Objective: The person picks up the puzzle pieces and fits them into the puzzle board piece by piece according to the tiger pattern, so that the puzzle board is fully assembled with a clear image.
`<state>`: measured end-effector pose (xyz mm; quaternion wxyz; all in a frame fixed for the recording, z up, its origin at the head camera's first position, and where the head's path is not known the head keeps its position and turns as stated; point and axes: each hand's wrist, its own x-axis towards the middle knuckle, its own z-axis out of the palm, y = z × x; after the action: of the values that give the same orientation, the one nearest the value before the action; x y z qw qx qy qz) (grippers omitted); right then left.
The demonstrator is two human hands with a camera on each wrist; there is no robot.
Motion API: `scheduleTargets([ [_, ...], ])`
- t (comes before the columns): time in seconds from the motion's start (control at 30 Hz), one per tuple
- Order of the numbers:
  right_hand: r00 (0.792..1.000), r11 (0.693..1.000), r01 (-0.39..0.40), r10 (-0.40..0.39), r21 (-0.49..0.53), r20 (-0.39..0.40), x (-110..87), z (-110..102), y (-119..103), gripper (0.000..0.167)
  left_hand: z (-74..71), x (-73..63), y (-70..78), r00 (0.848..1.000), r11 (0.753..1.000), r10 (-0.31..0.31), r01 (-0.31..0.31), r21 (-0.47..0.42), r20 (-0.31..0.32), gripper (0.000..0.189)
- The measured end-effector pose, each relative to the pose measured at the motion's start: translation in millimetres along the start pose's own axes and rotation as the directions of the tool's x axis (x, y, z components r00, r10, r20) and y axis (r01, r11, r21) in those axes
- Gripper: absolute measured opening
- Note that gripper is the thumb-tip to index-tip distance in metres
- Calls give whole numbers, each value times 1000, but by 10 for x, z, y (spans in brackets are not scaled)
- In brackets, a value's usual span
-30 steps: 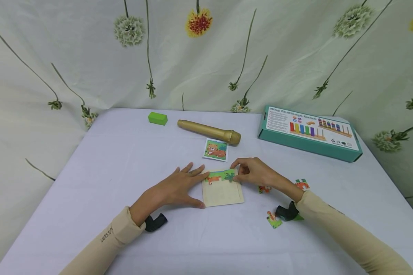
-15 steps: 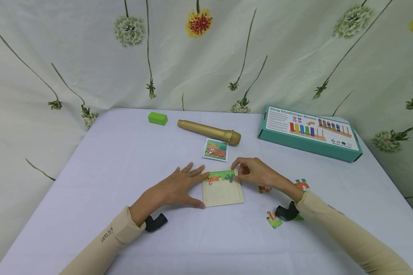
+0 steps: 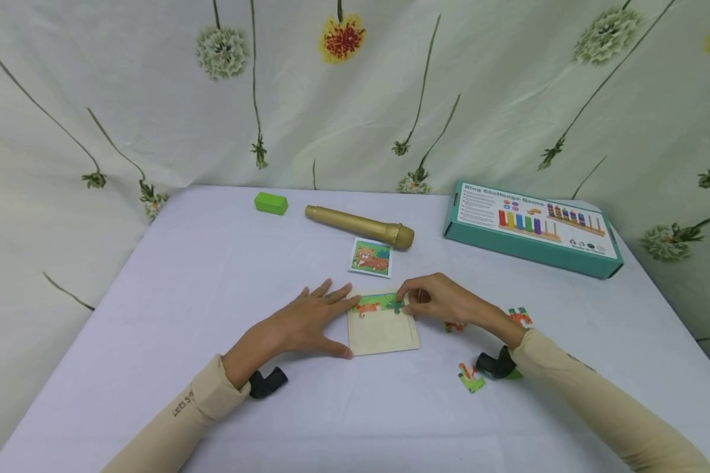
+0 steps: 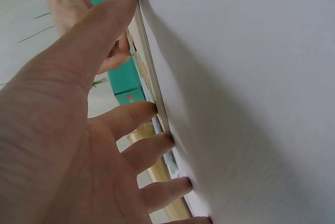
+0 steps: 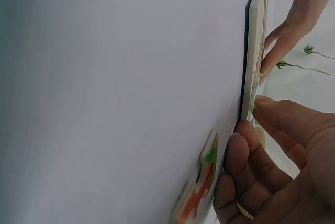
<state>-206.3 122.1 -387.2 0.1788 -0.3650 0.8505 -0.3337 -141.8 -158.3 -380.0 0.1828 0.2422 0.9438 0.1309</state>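
A pale wooden puzzle board (image 3: 383, 334) lies flat on the white cloth. Along its far edge sit joined puzzle pieces (image 3: 368, 307) with green ground, an orange tail-like shape and a palm plant. My left hand (image 3: 304, 322) spreads over the board's left side, thumb at the near corner and index finger on the far left piece. At the far right corner, my right hand (image 3: 440, 297) has curled index finger and thumb at the palm puzzle piece (image 3: 395, 305). In the right wrist view the thumb touches the board's pieces, and other fingers bend beside its edge.
Loose puzzle pieces (image 3: 471, 379) lie right of the board, some partly under the right arm. Beyond the board are a tiger picture card (image 3: 371, 257), a gold microphone (image 3: 361, 225), a green block (image 3: 271, 203) and a teal game box (image 3: 532, 230).
My right index finger has shifted from the board's far corner inward onto the palm piece, and the hand has lowered slightly. My left hand has stayed in place.
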Motion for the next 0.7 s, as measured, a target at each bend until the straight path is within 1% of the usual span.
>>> scheduleTargets([
  [0.33, 999, 1000, 7, -8, 16, 43, -8, -37, -19, 16, -14, -11, 13, 1000, 1000, 3, -3, -10, 0, 97],
  [0.53, 999, 999, 2, -4, 35, 41, -10, -38, -9, 17, -16, -14, 21, 1000, 1000, 11, -11, -10, 1, 96],
  [0.7, 999, 999, 4, -6, 35, 38, -10, -36, 2, 18, -14, -13, 14, 1000, 1000, 5, -5, -5, 2, 96],
])
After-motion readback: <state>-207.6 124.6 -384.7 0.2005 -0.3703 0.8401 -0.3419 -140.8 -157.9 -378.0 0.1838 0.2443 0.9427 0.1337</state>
